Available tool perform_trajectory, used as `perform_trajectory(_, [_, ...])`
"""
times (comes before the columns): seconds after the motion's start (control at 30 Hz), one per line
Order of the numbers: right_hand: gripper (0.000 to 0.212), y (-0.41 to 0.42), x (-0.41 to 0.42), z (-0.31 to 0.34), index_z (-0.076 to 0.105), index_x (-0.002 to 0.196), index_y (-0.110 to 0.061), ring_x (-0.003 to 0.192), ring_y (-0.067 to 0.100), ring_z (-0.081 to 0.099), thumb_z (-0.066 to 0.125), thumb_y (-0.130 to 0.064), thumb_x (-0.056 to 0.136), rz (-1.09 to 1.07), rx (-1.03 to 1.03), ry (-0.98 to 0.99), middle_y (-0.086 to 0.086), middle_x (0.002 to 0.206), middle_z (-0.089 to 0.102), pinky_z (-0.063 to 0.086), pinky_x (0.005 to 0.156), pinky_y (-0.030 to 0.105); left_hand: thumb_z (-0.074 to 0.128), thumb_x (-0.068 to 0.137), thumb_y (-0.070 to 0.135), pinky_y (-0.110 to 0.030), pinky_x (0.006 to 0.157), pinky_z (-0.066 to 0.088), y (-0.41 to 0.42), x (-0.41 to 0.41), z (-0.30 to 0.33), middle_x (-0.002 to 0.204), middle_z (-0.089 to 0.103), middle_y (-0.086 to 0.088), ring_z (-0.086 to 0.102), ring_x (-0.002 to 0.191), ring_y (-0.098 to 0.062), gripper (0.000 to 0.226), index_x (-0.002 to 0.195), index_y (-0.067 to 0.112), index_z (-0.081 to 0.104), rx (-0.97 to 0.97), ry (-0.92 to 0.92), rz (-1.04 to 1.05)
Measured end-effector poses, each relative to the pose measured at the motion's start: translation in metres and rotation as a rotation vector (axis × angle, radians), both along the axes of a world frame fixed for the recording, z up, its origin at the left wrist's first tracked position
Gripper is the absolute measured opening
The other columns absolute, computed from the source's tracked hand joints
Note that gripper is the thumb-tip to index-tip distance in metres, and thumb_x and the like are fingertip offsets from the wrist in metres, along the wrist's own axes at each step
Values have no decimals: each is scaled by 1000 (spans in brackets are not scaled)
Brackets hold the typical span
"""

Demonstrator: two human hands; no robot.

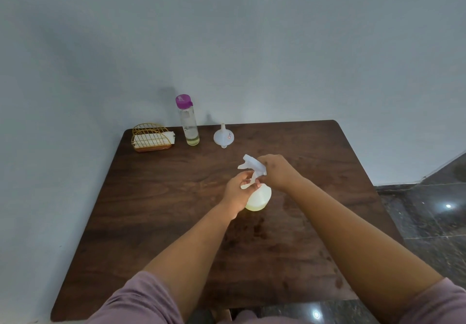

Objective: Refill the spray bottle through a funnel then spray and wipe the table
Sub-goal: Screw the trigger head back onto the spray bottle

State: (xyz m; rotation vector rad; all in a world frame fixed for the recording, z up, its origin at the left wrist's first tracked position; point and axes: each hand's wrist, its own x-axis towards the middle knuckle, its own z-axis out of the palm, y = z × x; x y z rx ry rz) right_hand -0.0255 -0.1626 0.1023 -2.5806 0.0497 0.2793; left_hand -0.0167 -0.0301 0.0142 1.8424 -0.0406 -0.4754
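Observation:
A white spray bottle (259,198) with pale yellowish liquid at its bottom stands near the middle of the dark wooden table (176,222). My left hand (238,192) grips the bottle's body and neck from the left. My right hand (277,171) grips the white trigger head (252,163) from the right. A white funnel (223,136) lies mouth-down at the back of the table. Left of it stands a clear bottle (189,124) with a purple cap and a little liquid inside.
A gold wire holder (151,137) with white napkins sits at the table's back left corner. A pale wall runs behind and to the left. Dark glossy floor tiles (428,212) lie to the right.

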Motion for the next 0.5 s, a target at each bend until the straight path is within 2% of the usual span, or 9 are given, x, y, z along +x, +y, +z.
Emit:
perform_trajectory(0.13, [13,1,6,-4,56,82,-15,76,19,55,68,-12,82,16,14,39,1,82,56,43,63,23,63,93,30,-29,98,41,0,-2,-2,132,56,4,50,121,-11,42,133,20,53,27,-12,-55])
perform_trajectory(0.27, [15,5,8,-4,59,93,-12,84,22,61,68,-13,82,25,-52,70,5,93,60,51,72,32,57,96,34,-41,107,41,0,0,-7,136,55,2,47,127,-14,44,138,23,49,152,-97,-132])
perform_trajectory(0.37, [18,14,3,-9,59,100,-10,80,19,61,66,-18,85,-65,-94,15,3,92,61,51,68,30,59,95,26,-43,105,43,0,2,-9,131,58,4,46,127,-17,40,134,25,51,226,-161,-168])
perform_trajectory(0.5, [21,26,-6,-17,55,99,-7,75,17,52,60,-26,90,-182,-122,-67,0,86,50,40,63,26,61,93,19,-43,101,46,3,4,-11,127,60,5,49,124,-19,39,131,22,54,255,-229,-182])
